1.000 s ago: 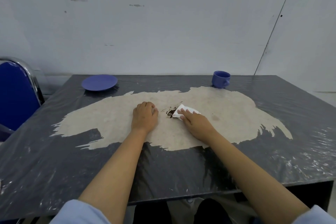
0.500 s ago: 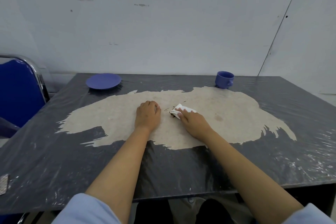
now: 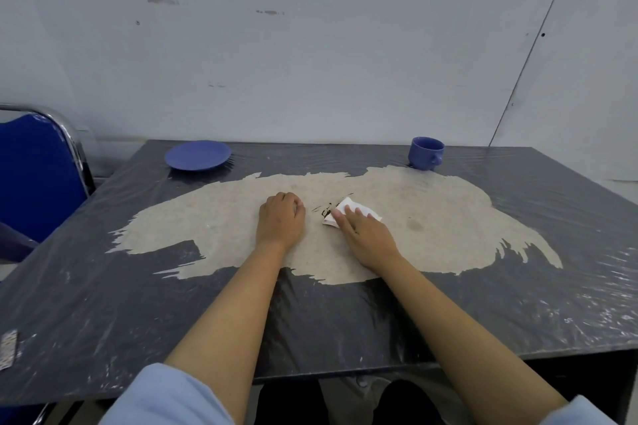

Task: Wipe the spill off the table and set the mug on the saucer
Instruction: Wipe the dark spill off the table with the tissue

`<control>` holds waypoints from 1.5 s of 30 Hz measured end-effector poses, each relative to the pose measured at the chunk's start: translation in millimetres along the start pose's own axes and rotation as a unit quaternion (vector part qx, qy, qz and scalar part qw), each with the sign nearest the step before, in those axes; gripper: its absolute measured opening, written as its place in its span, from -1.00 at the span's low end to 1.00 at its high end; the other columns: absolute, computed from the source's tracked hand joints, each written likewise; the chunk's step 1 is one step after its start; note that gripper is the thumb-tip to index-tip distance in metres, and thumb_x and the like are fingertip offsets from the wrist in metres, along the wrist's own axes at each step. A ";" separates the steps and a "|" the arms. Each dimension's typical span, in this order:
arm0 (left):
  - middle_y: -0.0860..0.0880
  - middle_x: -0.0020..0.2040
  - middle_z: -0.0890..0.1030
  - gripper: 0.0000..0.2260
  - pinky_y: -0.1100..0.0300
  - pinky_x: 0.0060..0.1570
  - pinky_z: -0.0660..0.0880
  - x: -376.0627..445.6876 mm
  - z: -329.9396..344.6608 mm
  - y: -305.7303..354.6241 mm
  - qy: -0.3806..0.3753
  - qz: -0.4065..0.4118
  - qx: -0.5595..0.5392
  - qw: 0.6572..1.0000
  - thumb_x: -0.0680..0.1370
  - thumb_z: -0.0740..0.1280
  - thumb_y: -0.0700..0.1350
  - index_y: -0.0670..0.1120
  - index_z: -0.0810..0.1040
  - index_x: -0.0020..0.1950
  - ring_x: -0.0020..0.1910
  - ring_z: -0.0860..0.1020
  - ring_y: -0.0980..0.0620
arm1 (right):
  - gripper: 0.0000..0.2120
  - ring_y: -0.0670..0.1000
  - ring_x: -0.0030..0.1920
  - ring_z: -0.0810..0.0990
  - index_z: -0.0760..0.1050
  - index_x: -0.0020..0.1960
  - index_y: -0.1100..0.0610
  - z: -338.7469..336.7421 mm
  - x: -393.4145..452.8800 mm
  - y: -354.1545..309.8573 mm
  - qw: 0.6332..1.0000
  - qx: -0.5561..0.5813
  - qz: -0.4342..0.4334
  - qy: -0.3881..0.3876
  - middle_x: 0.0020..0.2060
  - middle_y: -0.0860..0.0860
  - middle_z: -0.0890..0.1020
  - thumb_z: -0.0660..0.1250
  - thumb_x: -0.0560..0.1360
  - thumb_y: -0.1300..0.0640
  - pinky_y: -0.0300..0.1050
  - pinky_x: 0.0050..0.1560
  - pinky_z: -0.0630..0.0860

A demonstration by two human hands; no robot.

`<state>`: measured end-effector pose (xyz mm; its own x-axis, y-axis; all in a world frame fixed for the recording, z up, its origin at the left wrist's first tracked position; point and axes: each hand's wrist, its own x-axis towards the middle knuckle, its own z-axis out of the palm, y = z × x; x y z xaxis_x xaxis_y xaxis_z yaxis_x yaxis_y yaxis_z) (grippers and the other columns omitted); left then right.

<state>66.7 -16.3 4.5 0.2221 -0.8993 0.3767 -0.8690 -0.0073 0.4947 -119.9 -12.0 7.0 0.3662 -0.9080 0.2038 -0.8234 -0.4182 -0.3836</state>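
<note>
White tissue (image 3: pixel 355 212) lies flat under the fingers (image 3: pixel 347 217) of your right hand (image 3: pixel 367 238), which is spread open and pressing palm-down on it rather than gripping; only the far edge and both side corners of the tissue show past your fingertips. Just to the left of that hand, touching the tissue's far-left corner, sits the spill (image 3: pixel 326 210), a few thin dark streaks and specks on the pale worn patch (image 3: pixel 431 210) of the surface (image 3: pixel 103 304). Your left hand (image 3: pixel 281 219) rests on the other side of the spill, close beside the right one, knuckles up and fingers curled loosely under into a soft fist; it has nothing in it that can be seen. The blue mug (image 3: pixel 425 153) stands upright well beyond your right hand and off to its right, near the far edge, with its handle turned toward you and to the right; its base sits right at the border of the pale patch. The blue saucer (image 3: pixel 197 155) lies well beyond your left hand and to its left, also near the far edge, on the dark plastic-covered part of the surface, with nothing on it. Mug and saucer are well apart from each other. Far to the left of your left hand, a blue chair (image 3: pixel 34 176) with a chrome frame stands beside the surface. Light blue sleeves (image 3: pixel 165 397) are pushed up above your elbows.
</note>
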 end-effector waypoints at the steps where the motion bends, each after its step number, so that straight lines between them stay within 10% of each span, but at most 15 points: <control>1: -0.10 0.11 0.60 -0.74 0.08 0.15 0.39 -0.1 0.2 0.1 0.001 0.001 0.000 1.000 0.62 0.14 -0.09 -0.14 0.56 0.14 0.11 0.51 -0.09 | -0.57 0.18 0.24 0.48 0.44 0.36 0.04 0.3 -0.3 -0.8 1.000 0.005 0.006 0.008 0.23 0.07 0.52 -0.03 0.67 -0.12 -0.01 0.10 0.33; 17: -0.08 0.12 0.60 -0.74 0.07 0.19 0.40 0.3 -0.4 -0.6 0.002 0.005 -0.004 1.000 0.62 0.13 -0.09 -0.14 0.56 0.15 0.12 0.51 -0.07 | -0.66 0.09 0.16 0.58 0.49 0.38 -0.04 -7.1 -1.4 12.8 0.999 0.024 -0.001 0.047 0.20 0.02 0.64 0.15 0.64 -0.01 -0.06 0.09 0.47; 26: -0.09 0.12 0.60 -0.74 0.08 0.17 0.40 0.3 0.2 -1.2 0.005 0.007 0.000 1.000 0.62 0.14 -0.08 -0.13 0.56 0.16 0.12 0.51 -0.07 | -0.50 0.08 0.32 0.50 0.14 0.58 0.04 1.5 1.7 -5.8 0.996 0.075 0.042 0.010 0.36 -0.02 0.54 0.13 0.66 0.06 -0.05 0.26 0.39; 45: -0.09 0.14 0.60 -0.73 0.08 0.19 0.42 0.5 1.4 -2.5 0.009 0.005 -0.002 1.000 0.63 0.13 -0.08 -0.14 0.55 0.17 0.12 0.51 -0.07 | -0.80 0.07 0.00 0.61 0.58 0.07 0.01 9.3 -1.7 -9.2 0.995 0.074 -0.023 0.057 0.04 -0.05 0.66 0.19 0.59 0.14 -0.12 -0.04 0.47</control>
<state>68.4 -17.4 2.4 0.2209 -0.8915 0.3956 -0.8700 0.0033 0.4931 -108.8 -6.9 1.8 0.3438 -0.8818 0.3229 -0.7306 -0.4672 -0.4979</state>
